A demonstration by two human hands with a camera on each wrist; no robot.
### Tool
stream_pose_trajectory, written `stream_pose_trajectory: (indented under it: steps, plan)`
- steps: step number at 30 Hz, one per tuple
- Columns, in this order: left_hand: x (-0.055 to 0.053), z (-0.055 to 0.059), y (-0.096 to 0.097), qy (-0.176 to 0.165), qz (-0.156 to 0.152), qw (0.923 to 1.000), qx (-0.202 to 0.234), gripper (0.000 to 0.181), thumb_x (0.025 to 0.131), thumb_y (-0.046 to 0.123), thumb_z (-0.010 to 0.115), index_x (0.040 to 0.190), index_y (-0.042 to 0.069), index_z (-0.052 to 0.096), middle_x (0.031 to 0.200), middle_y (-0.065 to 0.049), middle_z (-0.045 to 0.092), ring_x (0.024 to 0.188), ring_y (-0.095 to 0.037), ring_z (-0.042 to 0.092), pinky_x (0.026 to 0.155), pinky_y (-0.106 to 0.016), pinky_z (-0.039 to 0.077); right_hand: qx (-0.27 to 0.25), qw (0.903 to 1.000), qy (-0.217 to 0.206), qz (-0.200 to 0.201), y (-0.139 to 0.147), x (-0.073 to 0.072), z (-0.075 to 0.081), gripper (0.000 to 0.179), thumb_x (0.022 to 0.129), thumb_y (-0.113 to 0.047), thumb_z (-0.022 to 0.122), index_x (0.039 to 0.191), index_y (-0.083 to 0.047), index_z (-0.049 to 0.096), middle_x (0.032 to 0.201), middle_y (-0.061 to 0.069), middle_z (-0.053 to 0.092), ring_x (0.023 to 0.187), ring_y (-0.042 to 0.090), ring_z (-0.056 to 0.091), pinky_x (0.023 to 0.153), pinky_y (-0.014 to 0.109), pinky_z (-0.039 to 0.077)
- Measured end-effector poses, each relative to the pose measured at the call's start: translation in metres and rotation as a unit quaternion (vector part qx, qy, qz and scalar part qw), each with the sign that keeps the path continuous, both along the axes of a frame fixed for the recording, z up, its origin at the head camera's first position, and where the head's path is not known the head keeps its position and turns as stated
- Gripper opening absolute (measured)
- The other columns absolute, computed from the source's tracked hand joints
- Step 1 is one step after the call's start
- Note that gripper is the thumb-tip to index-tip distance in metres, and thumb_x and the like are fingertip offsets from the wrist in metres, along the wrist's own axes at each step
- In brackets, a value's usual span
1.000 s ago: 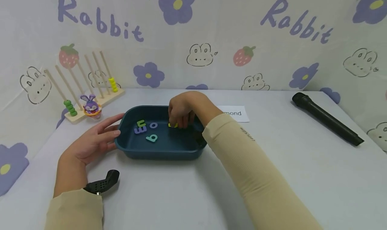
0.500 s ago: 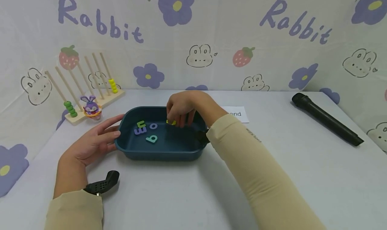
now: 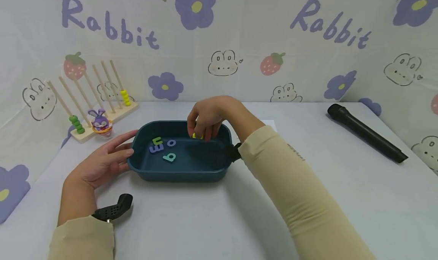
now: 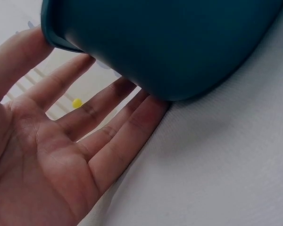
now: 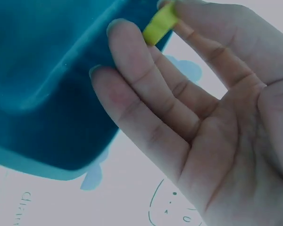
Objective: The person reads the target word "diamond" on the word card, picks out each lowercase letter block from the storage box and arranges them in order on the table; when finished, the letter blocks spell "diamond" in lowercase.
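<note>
My right hand (image 3: 208,117) pinches a small yellow letter piece (image 5: 161,23) between thumb and fingertips, over the far side of a dark teal tray (image 3: 181,176). Which letter it is cannot be made out, as the fingers cover most of it. The left hand (image 3: 106,161) rests against the tray's left end with its fingers extended, the thumb near the rim. In the left wrist view, those fingers touch the tray's outer wall (image 4: 170,52). Inside the tray lie a green n (image 3: 157,140), a purple m (image 3: 156,148), a purple o (image 3: 171,143) and a turquoise b-like letter (image 3: 169,157).
A wooden peg abacus (image 3: 119,113) with green and yellow beads stands at the back left, a purple rabbit figurine (image 3: 100,122) before it. Behind my right wrist lies a white card (image 3: 270,124), mostly hidden. A black microphone (image 3: 366,132) lies at the right.
My right hand has lifted slightly from the tray floor with the yellow letter, and its forearm has shifted right. The left hand stays on the tray; the whole view drifts slightly.
</note>
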State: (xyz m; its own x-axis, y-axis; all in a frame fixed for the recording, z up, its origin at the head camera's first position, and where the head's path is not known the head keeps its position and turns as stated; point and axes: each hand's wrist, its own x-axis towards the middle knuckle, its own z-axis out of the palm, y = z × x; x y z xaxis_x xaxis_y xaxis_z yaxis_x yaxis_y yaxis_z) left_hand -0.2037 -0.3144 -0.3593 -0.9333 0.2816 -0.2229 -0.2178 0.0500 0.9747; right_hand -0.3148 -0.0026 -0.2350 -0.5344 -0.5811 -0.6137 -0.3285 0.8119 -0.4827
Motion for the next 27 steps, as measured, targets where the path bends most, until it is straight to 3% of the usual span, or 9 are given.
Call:
stream_pose_trajectory:
  steps: [5, 14, 21, 27]
  plan:
    - [0.0, -0.001, 0.0, -0.001, 0.001, 1.0, -0.002, 0.066, 0.107, 0.024, 0.056, 0.165, 0.033, 0.026, 0.172, -0.019, 0.008, 0.122, -0.007, 0.061, 0.096, -0.026, 0.057, -0.01, 0.9999, -0.01, -0.009, 0.007, 0.002, 0.004, 0.019, 0.091, -0.004, 0.071, 0.107, -0.015, 0.074, 0.104, 0.012, 0.073, 0.101, 0.031, 0.072, 0.09, 0.035, 0.061]
    - [0.0, -0.001, 0.001, 0.002, -0.002, 1.0, -0.004, 0.066, 0.108, 0.023, 0.056, 0.165, 0.032, 0.025, 0.172, -0.02, 0.008, 0.12, -0.005, 0.062, 0.096, -0.026, 0.058, -0.063, 0.9976, -0.027, -0.011, 0.024, -0.001, 0.005, 0.024, 0.09, -0.004, 0.074, 0.112, -0.015, 0.076, 0.102, 0.013, 0.072, 0.089, 0.025, 0.07, 0.087, 0.035, 0.063]
    - [-0.002, 0.001, 0.001, 0.002, -0.002, 1.0, 0.006, 0.064, 0.108, 0.023, 0.056, 0.164, 0.033, 0.027, 0.172, -0.019, 0.01, 0.119, -0.005, 0.063, 0.096, -0.026, 0.057, -0.127, 0.9896, -0.059, -0.033, 0.04, -0.003, 0.006, 0.028, 0.089, -0.006, 0.077, 0.115, -0.006, 0.066, 0.101, 0.013, 0.071, 0.093, 0.031, 0.071, 0.09, 0.039, 0.062]
    - [-0.001, -0.001, 0.0, 0.002, -0.01, 0.9999, 0.007, 0.064, 0.108, 0.022, 0.054, 0.165, 0.032, 0.025, 0.171, -0.019, 0.01, 0.12, -0.004, 0.063, 0.097, -0.026, 0.057, -0.175, 0.9801, -0.086, -0.041, 0.052, -0.004, 0.002, 0.022, 0.093, -0.008, 0.074, 0.115, -0.007, 0.068, 0.099, 0.011, 0.072, 0.089, 0.028, 0.072, 0.091, 0.04, 0.062]
